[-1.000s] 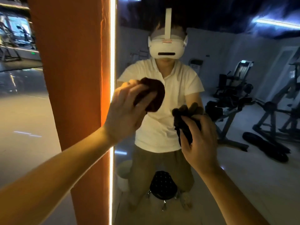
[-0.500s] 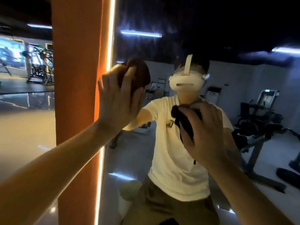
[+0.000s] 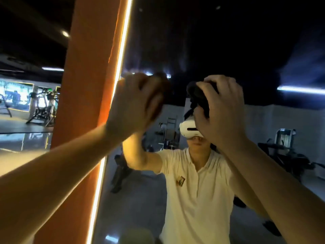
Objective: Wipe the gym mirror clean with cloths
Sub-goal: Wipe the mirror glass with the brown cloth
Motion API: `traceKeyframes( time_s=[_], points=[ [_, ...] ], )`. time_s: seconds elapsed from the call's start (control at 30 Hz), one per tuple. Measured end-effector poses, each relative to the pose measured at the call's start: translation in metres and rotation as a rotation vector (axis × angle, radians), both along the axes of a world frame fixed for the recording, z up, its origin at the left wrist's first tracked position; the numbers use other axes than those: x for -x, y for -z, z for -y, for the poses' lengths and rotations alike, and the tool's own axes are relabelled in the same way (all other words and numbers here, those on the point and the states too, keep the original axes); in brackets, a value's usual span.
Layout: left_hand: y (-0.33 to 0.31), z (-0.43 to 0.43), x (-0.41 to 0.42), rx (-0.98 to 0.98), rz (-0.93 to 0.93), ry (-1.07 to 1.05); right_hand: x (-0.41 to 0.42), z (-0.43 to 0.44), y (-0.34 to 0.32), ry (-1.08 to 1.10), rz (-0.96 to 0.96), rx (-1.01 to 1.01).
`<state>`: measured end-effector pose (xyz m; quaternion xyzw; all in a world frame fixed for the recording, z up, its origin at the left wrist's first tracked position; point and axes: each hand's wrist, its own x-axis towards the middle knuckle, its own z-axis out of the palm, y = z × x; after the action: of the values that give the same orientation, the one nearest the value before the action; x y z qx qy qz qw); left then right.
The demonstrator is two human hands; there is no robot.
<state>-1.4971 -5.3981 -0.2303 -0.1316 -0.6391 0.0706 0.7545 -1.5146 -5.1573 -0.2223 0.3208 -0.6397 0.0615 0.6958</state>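
The gym mirror [image 3: 228, 50] fills the right two thirds of the head view and reflects a person in a white polo shirt and a white headset. My left hand [image 3: 133, 104] holds a dark brown cloth [image 3: 162, 81] against the glass near the mirror's left edge, fingers curled over it. My right hand [image 3: 219, 111] grips a black cloth [image 3: 197, 95] bunched under its fingers, pressed on the glass in front of the reflected head. Both cloths are mostly hidden by the hands.
An orange padded pillar [image 3: 84, 103] with a lit vertical light strip [image 3: 121, 55] borders the mirror on the left. Gym machines [image 3: 42, 108] stand far left behind it. The mirror reflects more machines [image 3: 284, 152] at the right.
Both hands have slid upward on the glass with their cloths, from chest height to head height of the reflection. The camera has tilted up as well.
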Motion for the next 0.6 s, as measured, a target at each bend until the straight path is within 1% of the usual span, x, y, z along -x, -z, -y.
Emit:
traceKeyframes(
  time_s=[0.03,0.07,0.1,0.13,0.17,0.2,0.27,0.3,0.37,0.4,0.43,0.47,0.5,0.53,0.57,0.6],
  points=[
    [-0.014,0.002,0.002,-0.234,-0.029,0.011,0.001,-0.001,0.004,-0.006,-0.004,0.001],
    [-0.019,-0.002,0.006,-0.410,-0.030,0.018,0.002,-0.003,0.009,-0.015,-0.006,0.000],
    [-0.017,-0.010,0.009,-0.495,-0.029,0.035,0.004,-0.004,0.012,-0.029,-0.008,-0.002],
    [-0.008,-0.021,0.012,-0.491,-0.032,0.062,0.004,-0.004,0.015,-0.052,-0.011,0.001],
    [0.008,-0.033,0.010,-0.414,-0.034,0.104,0.004,-0.004,0.017,-0.081,-0.010,0.013],
    [0.029,-0.044,0.007,-0.295,-0.026,0.147,0.002,-0.004,0.018,-0.114,-0.006,0.036],
    [0.075,-0.054,0.003,-0.027,0.039,0.183,0.001,-0.005,0.020,-0.177,-0.005,0.094],
    [0.091,-0.051,0.002,0.107,0.063,0.167,0.000,-0.005,0.020,-0.203,-0.012,0.120],
    [0.089,-0.032,-0.001,0.347,0.059,0.063,0.001,-0.005,0.020,-0.234,-0.015,0.149],
    [0.074,-0.021,-0.002,0.403,0.045,0.001,0.002,-0.004,0.019,-0.228,-0.013,0.146],
    [0.053,-0.011,0.000,0.394,0.016,-0.057,0.003,-0.003,0.019,-0.210,-0.013,0.138],
    [0.031,-0.004,0.001,0.311,-0.024,-0.105,0.004,-0.003,0.019,-0.188,-0.019,0.124],
    [0.007,0.005,0.002,0.160,-0.068,-0.161,0.005,-0.002,0.020,-0.171,-0.029,0.111],
    [-0.015,0.012,0.001,-0.049,-0.098,-0.212,0.005,-0.002,0.020,-0.160,-0.039,0.105],
    [-0.030,0.013,0.001,-0.274,-0.087,-0.209,0.006,-0.003,0.021,-0.154,-0.046,0.105],
    [-0.036,0.005,0.001,-0.451,-0.040,-0.178,0.006,-0.003,0.021,-0.153,-0.051,0.106]
  ],
)
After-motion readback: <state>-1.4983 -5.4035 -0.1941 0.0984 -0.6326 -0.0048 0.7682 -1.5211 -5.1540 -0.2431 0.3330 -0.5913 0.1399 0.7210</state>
